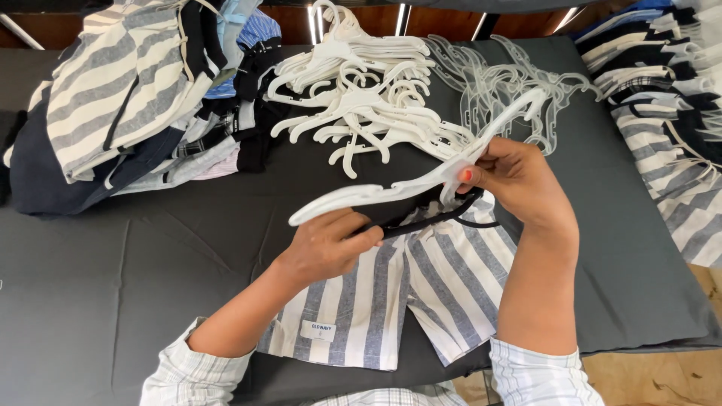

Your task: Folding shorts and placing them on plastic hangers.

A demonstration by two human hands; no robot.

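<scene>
Head view, looking down on a dark grey table (113,286).

Left hand (327,248): fingers curled nearly closed, pinching the black waistband (421,220) of the striped shorts (421,286). Thumb lies on top of the band.

Right hand (519,184): fingers closed round the middle of a white hanger (376,194). Thumb tip, nail painted red, presses the hanger's underside. Hanger is tilted, its hook end up and away from me, its far arm reaching down past the left hand.

Shorts: blue-grey and white stripes, lying flat on the table just below the hanger, waistband lifted toward it, legs pointing at me. A small white label sits on the leg hem nearest my left forearm. I cannot tell whether the waistband is clipped to the hanger or only held against it.

Relative to the shorts:
- Directly beyond them, a loose heap of white hangers (361,90).
- Beyond and to the right, a heap of clear hangers (511,83), touching the white heap.
- Beyond and to the left, a pile of clothes (120,98), striped, navy and blue pieces mixed.
- Far right, at the table edge, a row of hung clothes (669,113) in the same stripe, overlapping.

Both sleeves are pale plaid, pushed up the forearms.
</scene>
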